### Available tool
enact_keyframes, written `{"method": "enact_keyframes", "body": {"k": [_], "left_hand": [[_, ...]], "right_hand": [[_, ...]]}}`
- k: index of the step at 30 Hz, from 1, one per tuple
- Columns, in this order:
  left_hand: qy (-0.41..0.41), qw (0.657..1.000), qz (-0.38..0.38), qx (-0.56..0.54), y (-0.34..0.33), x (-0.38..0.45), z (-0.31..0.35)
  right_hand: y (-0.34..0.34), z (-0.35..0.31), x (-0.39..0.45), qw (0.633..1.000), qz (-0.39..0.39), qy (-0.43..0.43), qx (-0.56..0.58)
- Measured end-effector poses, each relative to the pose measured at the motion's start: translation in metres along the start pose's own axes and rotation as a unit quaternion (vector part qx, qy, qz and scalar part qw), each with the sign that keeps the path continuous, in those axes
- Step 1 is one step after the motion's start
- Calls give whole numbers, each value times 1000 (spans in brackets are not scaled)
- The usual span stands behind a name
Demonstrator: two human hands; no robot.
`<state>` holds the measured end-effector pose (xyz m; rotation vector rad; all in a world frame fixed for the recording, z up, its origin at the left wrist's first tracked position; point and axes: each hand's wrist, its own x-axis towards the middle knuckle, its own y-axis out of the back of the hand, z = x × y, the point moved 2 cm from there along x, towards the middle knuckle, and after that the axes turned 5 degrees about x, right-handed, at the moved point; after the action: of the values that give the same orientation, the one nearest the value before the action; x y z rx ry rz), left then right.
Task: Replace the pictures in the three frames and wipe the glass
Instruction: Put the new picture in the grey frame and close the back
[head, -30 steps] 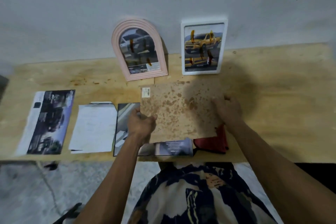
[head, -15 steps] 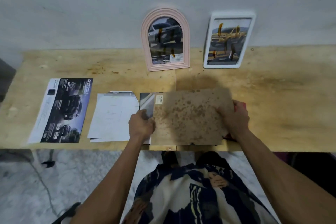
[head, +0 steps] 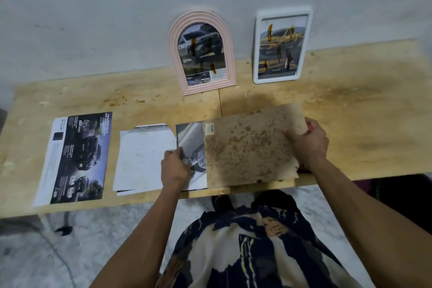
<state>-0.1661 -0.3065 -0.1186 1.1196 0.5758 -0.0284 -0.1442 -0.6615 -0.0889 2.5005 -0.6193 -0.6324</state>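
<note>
Head view: right hand (head: pixel 309 145) fingers grip stained backing board (head: pixel 250 147) at bench (head: pixel 350 112) front edge; left hand (head: pixel 175 166) pinches car picture (head: pixel 191 145) beneath. Risk: board overhangs, could slip off or crease the picture.

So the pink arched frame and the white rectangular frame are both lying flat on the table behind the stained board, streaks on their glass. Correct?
Not quite. In the head view the pink arched frame and the white rectangular frame stand upright, leaning against the wall, not lying flat. The rest holds: both sit on the table behind the stained board, with streaks on their glass.
</note>
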Motion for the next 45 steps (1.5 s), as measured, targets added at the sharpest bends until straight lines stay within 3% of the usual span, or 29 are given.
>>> {"method": "enact_keyframes", "body": {"k": [21, 30, 39, 45], "left_hand": [[-10, 1000, 16, -12, -3, 1, 1], [4, 994, 84, -65, 1, -5, 4], [43, 994, 43, -94, -2, 0, 6], [-27, 999, 9, -33, -3, 0, 15]], "right_hand": [[-64, 12, -2, 994, -1, -72, -87], [-80, 8, -19, 975, -7, -31, -220], [-77, 3, -21, 954, -58, 58, -289], [-76, -10, -11, 947, -109, 100, -285]]}}
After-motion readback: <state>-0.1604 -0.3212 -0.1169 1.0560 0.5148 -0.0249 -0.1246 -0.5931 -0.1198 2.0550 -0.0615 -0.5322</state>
